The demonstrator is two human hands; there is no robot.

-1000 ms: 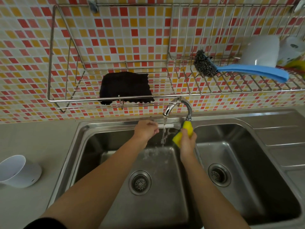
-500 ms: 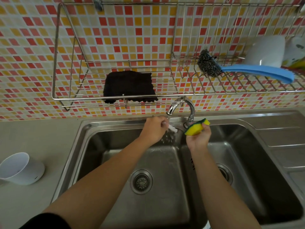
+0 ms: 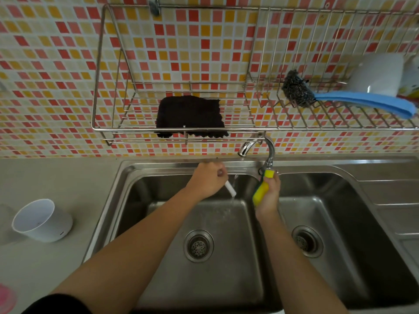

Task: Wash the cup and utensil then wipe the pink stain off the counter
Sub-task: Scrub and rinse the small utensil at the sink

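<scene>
My left hand (image 3: 207, 179) is closed on a white utensil (image 3: 230, 191), whose handle end pokes down into the thin stream of water under the tap (image 3: 246, 148). Only that short white end shows; the rest is hidden in my fist. My right hand (image 3: 268, 193) grips a yellow sponge (image 3: 260, 192) with a green scouring side, held upright just right of the stream, over the divider between the basins. A white cup (image 3: 42, 220) lies tilted on the counter left of the sink. The pink stain (image 3: 6, 298) shows at the bottom left edge.
A double steel sink (image 3: 127, 200) has a drain in each basin. A wire rack (image 3: 181, 129) on the tiled wall holds a black cloth (image 3: 190, 115), a steel scourer (image 3: 295, 89) with a blue handle (image 3: 367, 103), and a white dish (image 3: 378, 74).
My right hand has turned the sponge from flat to upright and lowered it toward the stream. The utensil's white end now points down into the water. The view has shifted slightly.
</scene>
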